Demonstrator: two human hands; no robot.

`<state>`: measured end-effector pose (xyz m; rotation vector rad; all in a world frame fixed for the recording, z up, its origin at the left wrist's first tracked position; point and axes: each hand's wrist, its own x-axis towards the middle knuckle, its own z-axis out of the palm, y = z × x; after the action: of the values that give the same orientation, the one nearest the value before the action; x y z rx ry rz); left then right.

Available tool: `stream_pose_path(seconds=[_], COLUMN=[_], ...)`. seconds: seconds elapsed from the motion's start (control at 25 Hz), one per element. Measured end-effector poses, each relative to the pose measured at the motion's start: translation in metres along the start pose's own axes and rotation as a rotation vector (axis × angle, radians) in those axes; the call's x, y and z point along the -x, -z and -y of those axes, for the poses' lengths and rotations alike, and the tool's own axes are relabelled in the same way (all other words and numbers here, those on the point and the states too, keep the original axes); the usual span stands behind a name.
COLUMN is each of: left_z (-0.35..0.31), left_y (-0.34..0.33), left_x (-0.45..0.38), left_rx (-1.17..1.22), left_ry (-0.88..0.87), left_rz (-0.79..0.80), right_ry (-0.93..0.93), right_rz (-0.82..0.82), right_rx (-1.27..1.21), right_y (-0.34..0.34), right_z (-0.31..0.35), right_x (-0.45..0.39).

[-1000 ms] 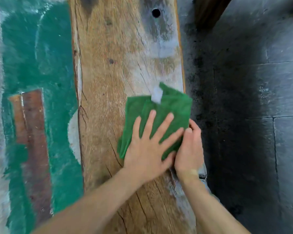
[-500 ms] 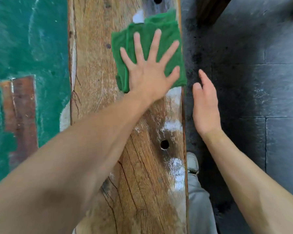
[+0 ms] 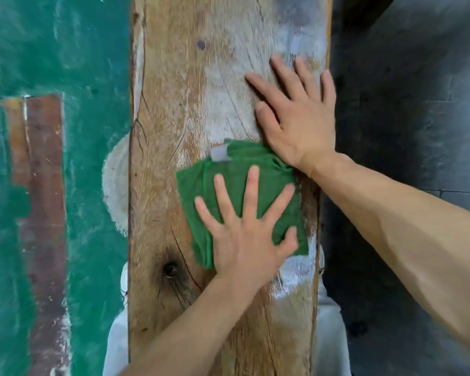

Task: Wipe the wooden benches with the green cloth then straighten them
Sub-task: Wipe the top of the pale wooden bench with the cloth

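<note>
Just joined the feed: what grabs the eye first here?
The green cloth lies mid-plank on the wooden bench, pressed flat by the spread left hand. The right hand rests open on the wood just beyond it, near the right edge.

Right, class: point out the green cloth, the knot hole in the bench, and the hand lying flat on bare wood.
green cloth (image 3: 266, 183), head view: on the folded fabric between the fingers.
knot hole (image 3: 170, 269), head view: on its dark centre.
right hand (image 3: 301, 123), head view: on the back of the hand.
</note>
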<state>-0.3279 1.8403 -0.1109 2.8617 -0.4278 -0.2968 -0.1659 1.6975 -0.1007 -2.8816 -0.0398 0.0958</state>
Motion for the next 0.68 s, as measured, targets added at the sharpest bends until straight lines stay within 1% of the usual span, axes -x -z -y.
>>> stream_pose_path(seconds=[0.04, 0.08, 0.12, 0.2, 0.24, 0.28, 0.32, 0.36, 0.4, 0.44, 0.48, 0.52, 0.6, 0.64, 0.68], left_z=[-0.003, -0.006, -0.007, 0.005, 0.019, 0.034, 0.048, 0.062, 0.072, 0.080, 0.087, 0.091, 0.096, 0.094, 0.091], left_y=[0.002, 0.002, 0.004, 0.006, 0.012, 0.019, 0.023, 0.023, 0.027, 0.034, 0.042, 0.051, 0.065, 0.065, 0.065], left_x=[-0.025, -0.026, -0.005, 0.086, 0.127, 0.148, 0.147, 0.125, 0.085, 0.030, -0.033, -0.100, -0.205, -0.223, -0.219], left_rx=[-0.006, -0.040, -0.066, -0.133, -0.178, -0.206, -0.147, -0.092, -0.096, -0.115, -0.106, -0.102, -0.144, -0.188, -0.204], left_ry=[0.053, 0.060, -0.002, -0.150, -0.180, -0.166, -0.164, -0.151, -0.123, -0.091, -0.023, 0.070, 0.142, 0.150, 0.128], left_rz=[-0.005, -0.012, 0.024, 0.119, 0.189, 0.277, 0.307, 0.273, 0.200, 0.093, -0.006, -0.039, -0.075, -0.088, -0.079], right_ry=[-0.023, -0.037, -0.039, -0.032, -0.037, -0.047, -0.052, -0.053, -0.055, -0.063, -0.079, -0.091, -0.096, -0.101, -0.108], right_rz=[-0.033, -0.050, -0.049, 0.010, 0.044, 0.074, 0.091, 0.096, 0.091, 0.078, 0.062, 0.035, -0.017, -0.032, -0.030], right_rx=[-0.045, -0.063, -0.035, 0.038, 0.064, 0.092, 0.115, 0.118, 0.099, 0.070, 0.050, 0.056, 0.111, 0.119, 0.116], right_y=[0.003, 0.007, 0.011, 0.018, 0.017, 0.014, 0.012, 0.009, 0.008, 0.009, 0.009, 0.006, -0.002, -0.005, -0.005], right_z=[0.001, 0.004, 0.006, 0.008, 0.010, 0.012, 0.014, 0.015, 0.013, 0.010, 0.007, 0.005, 0.003, 0.002, 0.002], right_x=[-0.006, -0.013, -0.018, -0.020, -0.017, -0.012, -0.010, -0.012, -0.018, -0.026, -0.033, -0.037, -0.037, -0.038, -0.039])
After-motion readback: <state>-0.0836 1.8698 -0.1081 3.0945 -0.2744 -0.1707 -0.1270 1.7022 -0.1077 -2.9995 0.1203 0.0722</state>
